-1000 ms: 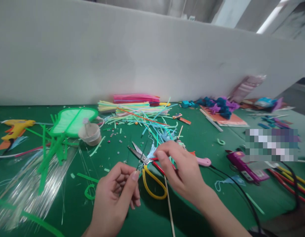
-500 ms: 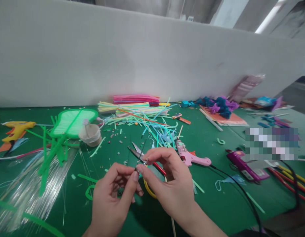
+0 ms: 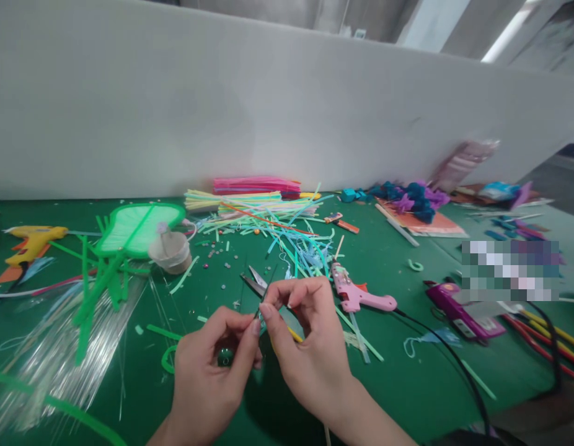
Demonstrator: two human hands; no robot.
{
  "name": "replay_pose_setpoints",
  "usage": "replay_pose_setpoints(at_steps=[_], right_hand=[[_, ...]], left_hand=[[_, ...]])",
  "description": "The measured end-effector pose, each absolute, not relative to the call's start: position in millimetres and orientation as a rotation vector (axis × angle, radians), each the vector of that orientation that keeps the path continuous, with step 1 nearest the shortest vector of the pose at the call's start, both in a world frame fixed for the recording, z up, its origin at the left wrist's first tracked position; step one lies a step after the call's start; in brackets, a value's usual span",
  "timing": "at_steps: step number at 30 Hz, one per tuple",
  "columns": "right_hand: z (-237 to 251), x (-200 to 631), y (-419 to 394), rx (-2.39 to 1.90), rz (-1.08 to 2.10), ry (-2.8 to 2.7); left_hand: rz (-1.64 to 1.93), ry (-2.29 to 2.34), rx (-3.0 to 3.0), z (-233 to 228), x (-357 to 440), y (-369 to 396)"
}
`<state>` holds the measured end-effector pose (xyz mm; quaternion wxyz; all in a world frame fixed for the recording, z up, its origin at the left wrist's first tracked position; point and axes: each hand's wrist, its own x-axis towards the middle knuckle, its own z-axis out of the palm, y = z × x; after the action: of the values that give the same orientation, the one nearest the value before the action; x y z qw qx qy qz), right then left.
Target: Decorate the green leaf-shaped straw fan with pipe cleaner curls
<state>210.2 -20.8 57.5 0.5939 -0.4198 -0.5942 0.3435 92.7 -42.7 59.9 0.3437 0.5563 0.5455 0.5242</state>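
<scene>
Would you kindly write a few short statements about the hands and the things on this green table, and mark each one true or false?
1. Both hands pinch one thin dark wire between their fingertips. True: the left hand and right hand meet on the thin dark wire.
2. The pink glue gun is held in the right hand. False: the pink glue gun lies on the green table, apart from the hand.
3. A yellow glue gun lies at the far left. True: the yellow glue gun is there.
4. The scissors lie beside the yellow glue gun. False: the scissors lie just beyond the fingertips.
</scene>
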Motion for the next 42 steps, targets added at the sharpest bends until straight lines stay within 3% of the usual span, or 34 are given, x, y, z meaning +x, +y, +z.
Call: replay_pose_setpoints(at_steps=[12, 18, 24, 42], right_hand=[[40.8, 193.9, -36.8, -1.046, 0.79, -1.284], [47.9, 191.9, -43.9, -0.93, 0.762, -1.308], [60.5, 207.6, -33.1, -1.075, 0.692, -1.347], [73.7, 214.4, -24.3, -0.979, 0.825, -1.408]], left_hand=[[1.285, 1.593, 1.862, 49.6, 83.2, -35.4], [1.445, 1.632, 1.445, 60.8, 80.4, -31.9], [1.372, 1.423, 1.2, 67.9, 90.0, -40.0], [1.322, 1.217, 1.201, 53.4, 79.7, -38.0]])
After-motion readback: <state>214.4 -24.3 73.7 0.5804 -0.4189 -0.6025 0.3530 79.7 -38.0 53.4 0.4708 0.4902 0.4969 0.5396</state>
